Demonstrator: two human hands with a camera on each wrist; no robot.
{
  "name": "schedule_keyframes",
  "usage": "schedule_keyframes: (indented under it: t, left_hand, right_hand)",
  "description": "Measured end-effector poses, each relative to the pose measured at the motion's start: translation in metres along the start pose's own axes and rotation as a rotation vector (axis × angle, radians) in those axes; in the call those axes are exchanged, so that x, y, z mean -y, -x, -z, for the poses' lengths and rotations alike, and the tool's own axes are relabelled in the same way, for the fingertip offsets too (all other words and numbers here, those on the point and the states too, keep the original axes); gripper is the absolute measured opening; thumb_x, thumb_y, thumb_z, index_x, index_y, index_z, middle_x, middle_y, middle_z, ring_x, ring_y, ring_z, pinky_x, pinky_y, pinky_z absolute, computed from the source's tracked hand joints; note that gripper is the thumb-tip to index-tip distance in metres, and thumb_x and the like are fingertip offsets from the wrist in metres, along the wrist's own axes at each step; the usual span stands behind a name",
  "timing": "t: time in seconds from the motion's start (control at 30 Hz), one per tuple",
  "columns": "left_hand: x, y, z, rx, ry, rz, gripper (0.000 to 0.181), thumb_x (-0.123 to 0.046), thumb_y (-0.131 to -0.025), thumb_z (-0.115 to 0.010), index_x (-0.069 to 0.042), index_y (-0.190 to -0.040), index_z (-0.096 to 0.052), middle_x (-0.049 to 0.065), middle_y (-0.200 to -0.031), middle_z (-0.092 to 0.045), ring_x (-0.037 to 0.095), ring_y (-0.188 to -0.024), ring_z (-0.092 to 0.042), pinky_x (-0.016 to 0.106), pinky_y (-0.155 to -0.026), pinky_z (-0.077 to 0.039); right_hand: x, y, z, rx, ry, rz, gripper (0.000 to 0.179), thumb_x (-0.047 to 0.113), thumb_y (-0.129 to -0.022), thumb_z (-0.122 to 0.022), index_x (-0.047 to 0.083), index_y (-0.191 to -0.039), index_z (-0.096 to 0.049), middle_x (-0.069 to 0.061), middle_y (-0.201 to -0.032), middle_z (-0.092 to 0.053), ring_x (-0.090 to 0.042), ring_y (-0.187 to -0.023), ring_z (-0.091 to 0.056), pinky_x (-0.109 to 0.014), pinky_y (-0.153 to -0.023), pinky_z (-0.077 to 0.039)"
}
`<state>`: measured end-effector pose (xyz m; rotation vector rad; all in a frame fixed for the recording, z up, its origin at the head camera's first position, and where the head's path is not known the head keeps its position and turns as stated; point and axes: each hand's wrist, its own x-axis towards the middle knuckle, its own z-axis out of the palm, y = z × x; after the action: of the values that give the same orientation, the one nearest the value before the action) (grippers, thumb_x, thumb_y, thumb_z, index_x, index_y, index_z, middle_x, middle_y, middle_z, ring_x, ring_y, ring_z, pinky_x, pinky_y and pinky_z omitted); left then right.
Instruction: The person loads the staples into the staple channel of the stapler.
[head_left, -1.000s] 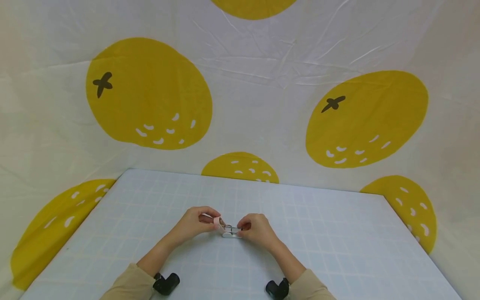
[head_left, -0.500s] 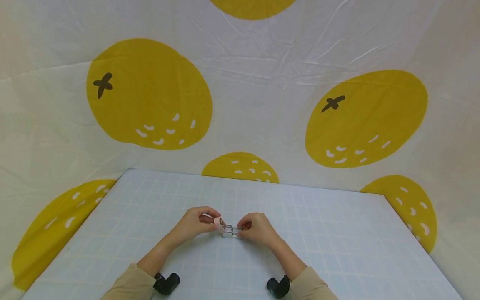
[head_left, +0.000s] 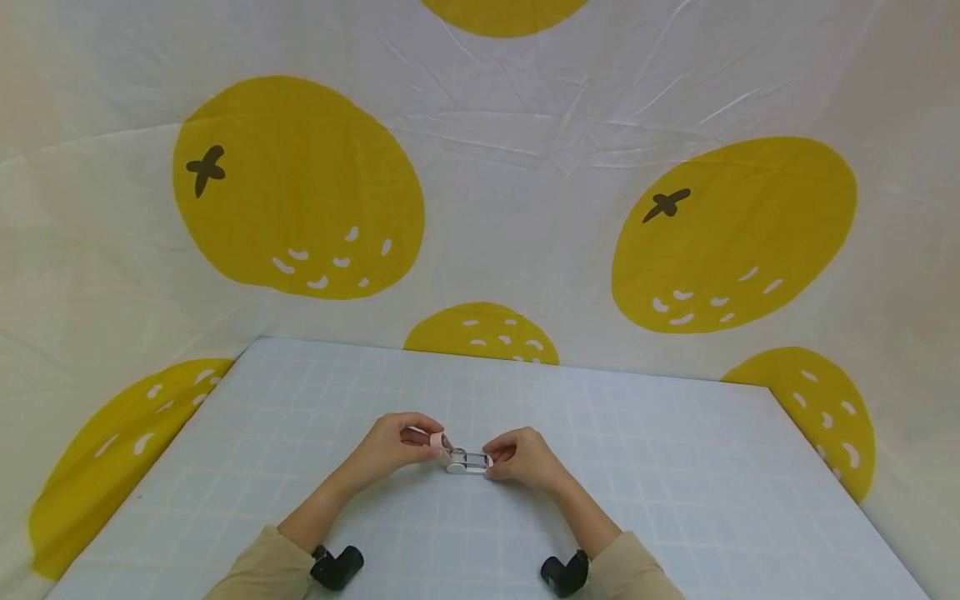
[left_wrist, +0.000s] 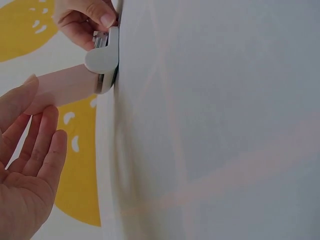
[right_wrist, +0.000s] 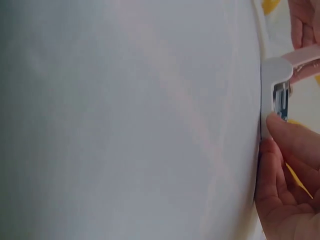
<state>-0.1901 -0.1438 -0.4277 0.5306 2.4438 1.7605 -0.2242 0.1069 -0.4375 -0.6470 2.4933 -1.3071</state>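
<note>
A small pink-and-white stapler (head_left: 467,463) stands on the table, its pink top cover (left_wrist: 65,87) swung up and its white base (left_wrist: 102,60) low on the surface. The metal staple channel (right_wrist: 281,97) lies exposed between them. With thumb and fingers, my left hand (head_left: 393,442) pinches the raised end of the cover. My right hand (head_left: 525,458) holds the far right end of the base, thumb (right_wrist: 295,137) at the upper edge and fingers lower down. Whether staples lie in the channel is too small to tell.
The table (head_left: 637,467) carries a pale blue checked cloth. Behind it hangs a white curtain (head_left: 517,208) printed with large yellow fruit. Black wrist-worn cameras (head_left: 337,568) show near both sleeves at the front.
My right hand has slid slightly to the right, so more of the stapler's metal channel and base end shows. My left hand keeps its pinch on the cover.
</note>
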Motion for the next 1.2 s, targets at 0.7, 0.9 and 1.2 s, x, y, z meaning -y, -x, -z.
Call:
schedule_keyframes:
  t: [0.7, 0.9, 1.2]
  left_hand:
    - [-0.009, -0.025, -0.026, 0.039, -0.231, -0.162, 0.024, -0.018, -0.084, -0.070, -0.006, -0.104, -0.069, -0.004, -0.096, -0.065, 0.014, -0.090, -0.057, 0.034, -0.079, -0.046]
    - [-0.008, -0.032, -0.040, 0.093, -0.314, -0.334, 0.026, -0.006, -0.082, -0.070, -0.001, -0.107, -0.067, 0.001, -0.098, -0.065, 0.015, -0.091, -0.058, 0.029, -0.078, -0.049]
    - [-0.005, -0.036, -0.049, 0.085, -0.359, -0.315, 0.026, -0.004, -0.076, -0.075, -0.003, -0.101, -0.070, 0.002, -0.093, -0.068, 0.012, -0.085, -0.059, 0.026, -0.075, -0.049]
  right_hand:
    - [-0.003, -0.006, 0.004, 0.010, -0.060, -0.072, 0.025, 0.003, -0.068, -0.081, 0.000, -0.091, -0.073, 0.000, -0.068, -0.064, -0.008, -0.059, -0.054, -0.022, -0.058, -0.048]
    - [-0.003, -0.007, 0.004, -0.013, -0.049, -0.076, 0.023, 0.000, -0.065, -0.082, -0.002, -0.086, -0.072, -0.002, -0.066, -0.064, -0.007, -0.056, -0.054, -0.021, -0.054, -0.046]
    - [-0.006, -0.006, 0.003, -0.001, -0.055, -0.082, 0.021, 0.000, -0.065, -0.082, 0.000, -0.083, -0.071, 0.000, -0.063, -0.062, -0.006, -0.055, -0.053, -0.022, -0.053, -0.045]
